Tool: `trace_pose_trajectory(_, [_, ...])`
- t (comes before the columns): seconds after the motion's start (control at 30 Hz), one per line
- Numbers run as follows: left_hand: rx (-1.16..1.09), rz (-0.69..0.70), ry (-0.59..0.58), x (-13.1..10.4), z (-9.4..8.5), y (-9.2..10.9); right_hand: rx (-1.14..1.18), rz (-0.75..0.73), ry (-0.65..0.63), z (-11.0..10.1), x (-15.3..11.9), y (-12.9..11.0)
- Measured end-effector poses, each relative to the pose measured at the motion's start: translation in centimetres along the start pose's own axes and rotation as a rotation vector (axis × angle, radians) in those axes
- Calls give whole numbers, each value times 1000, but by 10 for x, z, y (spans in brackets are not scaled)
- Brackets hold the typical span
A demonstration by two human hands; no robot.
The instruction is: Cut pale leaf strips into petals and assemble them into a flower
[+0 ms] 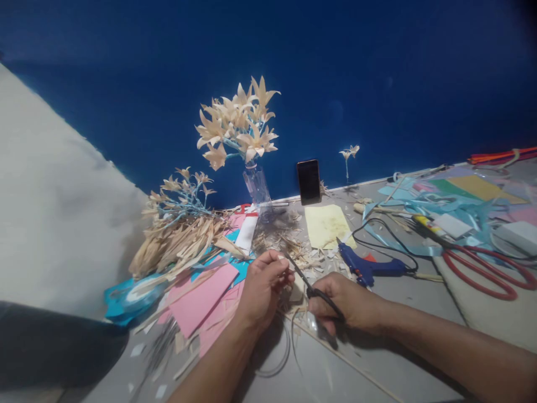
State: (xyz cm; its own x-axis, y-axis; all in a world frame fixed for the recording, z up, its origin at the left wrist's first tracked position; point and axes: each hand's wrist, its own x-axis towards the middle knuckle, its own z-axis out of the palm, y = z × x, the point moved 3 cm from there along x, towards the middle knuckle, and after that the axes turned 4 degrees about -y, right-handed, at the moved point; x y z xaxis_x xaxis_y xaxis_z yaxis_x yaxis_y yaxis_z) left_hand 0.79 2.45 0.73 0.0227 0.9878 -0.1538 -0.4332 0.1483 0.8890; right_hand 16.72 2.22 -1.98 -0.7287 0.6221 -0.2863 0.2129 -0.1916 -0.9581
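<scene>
Black-handled scissors (pixel 309 288) are gripped in my right hand (pixel 342 305), fingers through the handles and blades pointing up and to the left. Close by the blade tips, my left hand (pixel 268 285) is closed in a pinch. What sits between its fingertips is too small to make out, though a pale spot shows there. Dry husk scraps (pixel 300 252) lie scattered just beyond both hands. Below them a thin stick (pixel 339 355) and a loop of grey wire (pixel 279 364) rest on the grey table.
A clear bottle (pixel 257 187) holds pale husk flowers (pixel 241 123). Left are dried husks (pixel 176 243) and pink paper (pixel 203 296). Right are a blue glue gun (pixel 371 266), red-handled scissors (pixel 482 274) and light-blue ribbon (pixel 470 210). A phone (pixel 309 182) leans against the blue wall.
</scene>
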Motion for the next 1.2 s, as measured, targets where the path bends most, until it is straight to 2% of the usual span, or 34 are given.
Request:
trace_pose_trajectory(0.13, [-56, -74, -50, -3, 6, -4, 174, -140, 297, -10, 0, -10])
trace_pose_trajectory(0.2, [-84, -131, -88, -5, 10, -9, 254, -218, 380, -14, 0, -13])
trace_pose_trajectory(0.3, [-80, -178, -133, -9, 15, -18, 340, -252, 366, -14, 0, -14])
trace_pose_trajectory(0.43, [-30, -172, -144, -11, 16, -23, 435, -206, 352, -13, -3, -17])
trace_pose_trajectory(0.73, [-24, -187, -119, -10, 16, -19, 385, -190, 406, -13, -4, -18])
trace_pose_trajectory(0.83, [-21, -162, -87, -8, 12, -15, 257, -160, 322, -16, -3, -16])
trace_pose_trajectory(0.97, [1, -125, -62, -4, 7, -7, -33, -130, 45, -19, -4, -15])
trace_pose_trajectory(1.03, [4, -117, -59, -3, 4, -4, -99, -117, -53, -20, -6, -14])
trace_pose_trajectory(1.2, [30, -104, -58, -2, 2, 0, -127, -74, -125, -20, -8, -13])
